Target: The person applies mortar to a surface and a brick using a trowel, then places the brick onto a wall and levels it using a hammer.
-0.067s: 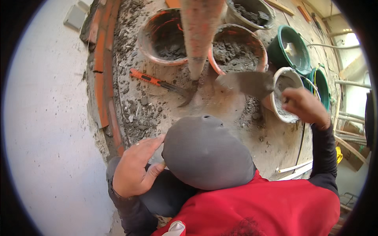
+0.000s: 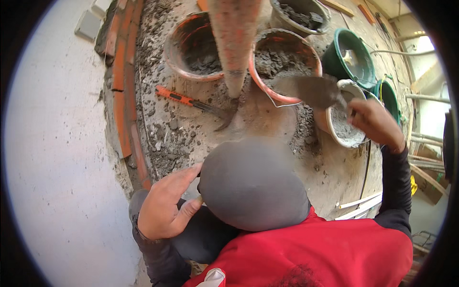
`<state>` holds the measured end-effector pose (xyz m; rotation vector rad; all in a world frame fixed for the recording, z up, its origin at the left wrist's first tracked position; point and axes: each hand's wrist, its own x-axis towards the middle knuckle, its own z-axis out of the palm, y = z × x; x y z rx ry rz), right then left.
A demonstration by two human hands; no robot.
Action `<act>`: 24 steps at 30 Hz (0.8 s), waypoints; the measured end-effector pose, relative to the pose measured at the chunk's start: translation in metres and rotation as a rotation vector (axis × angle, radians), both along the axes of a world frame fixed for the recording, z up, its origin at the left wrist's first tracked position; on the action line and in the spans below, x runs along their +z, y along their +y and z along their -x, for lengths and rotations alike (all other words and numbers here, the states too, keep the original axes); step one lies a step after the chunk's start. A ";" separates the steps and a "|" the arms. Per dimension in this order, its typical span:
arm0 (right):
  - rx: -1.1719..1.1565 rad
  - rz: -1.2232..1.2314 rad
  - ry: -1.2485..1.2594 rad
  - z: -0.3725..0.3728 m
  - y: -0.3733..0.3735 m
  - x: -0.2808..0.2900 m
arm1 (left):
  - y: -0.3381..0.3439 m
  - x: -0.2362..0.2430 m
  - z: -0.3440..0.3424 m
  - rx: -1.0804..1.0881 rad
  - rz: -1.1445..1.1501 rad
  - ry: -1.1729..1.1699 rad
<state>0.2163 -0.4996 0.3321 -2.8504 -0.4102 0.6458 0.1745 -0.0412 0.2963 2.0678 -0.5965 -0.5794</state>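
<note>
In my right hand [image 2: 375, 122] is the handle of a trowel [image 2: 313, 91], its blurred blade over the near right rim of an orange-rimmed bucket [image 2: 318, 64] of grey mortar. Just beneath that hand stands a pale bucket [image 2: 334, 136] with wet grey mix. My left hand [image 2: 165, 205] lies against the side of my grey-clad knee [image 2: 253, 186], thumb and fingers apart; the fingertips are partly hidden there. On the floor ahead lies a hammer [image 2: 186, 101] with an orange and black handle, its dark head near the foot of a mortar-smeared post [image 2: 234, 43].
Another orange-rimmed bucket [image 2: 174, 64] stands left of the post, and a grey bucket [image 2: 325, 28] of mortar behind. Two green buckets [image 2: 342, 67] sit at the right. A low brick course [image 2: 119, 115] runs along the white wall [image 2: 57, 143]. White pipes [image 2: 363, 205] lie at right.
My right hand has shifted slightly to the right, and the trowel blade has swung up and away over the bucket rim. My left hand has stayed at the knee.
</note>
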 end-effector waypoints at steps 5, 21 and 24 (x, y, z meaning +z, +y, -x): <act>-0.111 0.426 -0.178 -0.051 -0.017 -0.031 | -0.024 0.002 -0.006 -0.008 0.156 0.045; 0.483 0.337 -0.049 -0.125 -0.023 -0.102 | 0.062 -0.054 0.048 0.505 -0.391 -0.080; 0.365 0.485 0.111 -0.125 -0.015 -0.105 | 0.062 -0.068 0.048 0.551 -0.406 -0.102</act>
